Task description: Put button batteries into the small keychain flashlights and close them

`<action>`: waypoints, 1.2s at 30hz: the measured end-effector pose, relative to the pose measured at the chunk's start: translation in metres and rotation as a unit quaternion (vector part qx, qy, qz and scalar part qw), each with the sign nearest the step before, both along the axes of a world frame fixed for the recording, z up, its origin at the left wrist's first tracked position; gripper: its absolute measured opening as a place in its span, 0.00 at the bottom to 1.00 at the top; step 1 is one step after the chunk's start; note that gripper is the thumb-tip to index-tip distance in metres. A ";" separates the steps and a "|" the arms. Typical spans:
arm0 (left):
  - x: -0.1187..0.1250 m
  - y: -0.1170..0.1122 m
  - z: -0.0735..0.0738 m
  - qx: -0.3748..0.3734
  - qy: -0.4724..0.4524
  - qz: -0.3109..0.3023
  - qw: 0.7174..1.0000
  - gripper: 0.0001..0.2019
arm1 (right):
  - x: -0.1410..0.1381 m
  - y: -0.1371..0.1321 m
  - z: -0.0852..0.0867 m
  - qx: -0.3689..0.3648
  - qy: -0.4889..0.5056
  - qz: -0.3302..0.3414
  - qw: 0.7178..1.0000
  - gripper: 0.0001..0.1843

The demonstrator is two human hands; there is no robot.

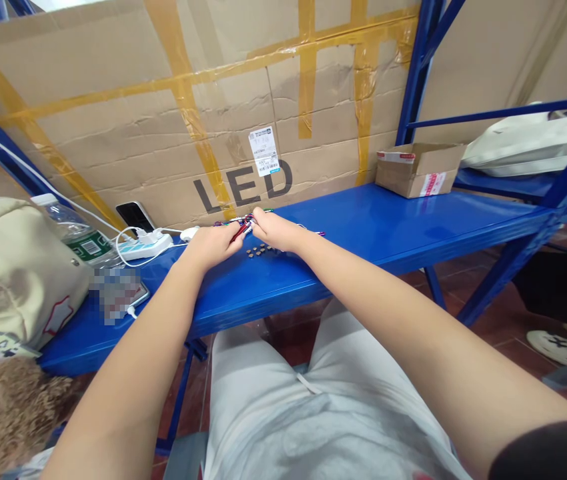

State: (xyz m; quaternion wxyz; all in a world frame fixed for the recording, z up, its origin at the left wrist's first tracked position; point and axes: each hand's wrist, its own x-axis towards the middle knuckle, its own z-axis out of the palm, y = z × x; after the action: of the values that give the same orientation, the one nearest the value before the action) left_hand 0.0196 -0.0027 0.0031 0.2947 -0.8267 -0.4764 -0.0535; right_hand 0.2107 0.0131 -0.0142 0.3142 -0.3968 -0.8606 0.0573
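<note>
My left hand is closed around a slim, shiny red tube, which slants up toward my other hand. Beside it, my right hand is pinched at the tube's silvery far end; what exactly lies between those fingertips is too small to make out. Behind both hands lie several thin coloured metallic sticks, partly hidden by the fingers. A purple-tipped stick pokes out to the right of my right wrist. Just below the hands, several small brownish-gold pieces are scattered on the blue shelf.
A large taped carton marked LED stands behind the shelf. To the left are a power strip with white cables, phones, a plastic bottle and a cream bag. An open small box sits at the right.
</note>
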 end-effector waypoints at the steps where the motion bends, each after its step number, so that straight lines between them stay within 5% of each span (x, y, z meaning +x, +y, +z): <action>1: 0.000 0.000 0.000 0.002 0.005 -0.002 1.000 0.18 | 0.000 0.000 0.000 0.002 -0.003 0.001 1.000 0.07; 8: -0.001 -0.001 -0.001 0.011 0.036 -0.006 0.999 0.18 | 0.003 0.001 -0.001 -0.007 -0.003 0.009 1.000 0.07; 14: 0.012 -0.003 -0.004 -0.042 0.064 -0.044 0.996 0.17 | 0.003 0.010 -0.003 -0.001 0.095 0.007 0.995 0.09; 24: 0.000 0.002 0.001 -0.072 -0.039 0.010 0.997 0.19 | 0.044 0.022 0.011 0.000 0.102 -0.299 0.949 0.12; 36: -0.006 0.009 -0.003 -0.095 -0.068 -0.021 0.993 0.19 | 0.050 0.020 0.015 -0.028 0.138 -0.357 0.923 0.14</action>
State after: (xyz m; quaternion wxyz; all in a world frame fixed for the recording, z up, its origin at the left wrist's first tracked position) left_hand 0.0134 0.0062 0.0006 0.1803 -0.8550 -0.4811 -0.0705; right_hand 0.2608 0.0335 0.0005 0.4185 -0.6745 -0.6078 0.0197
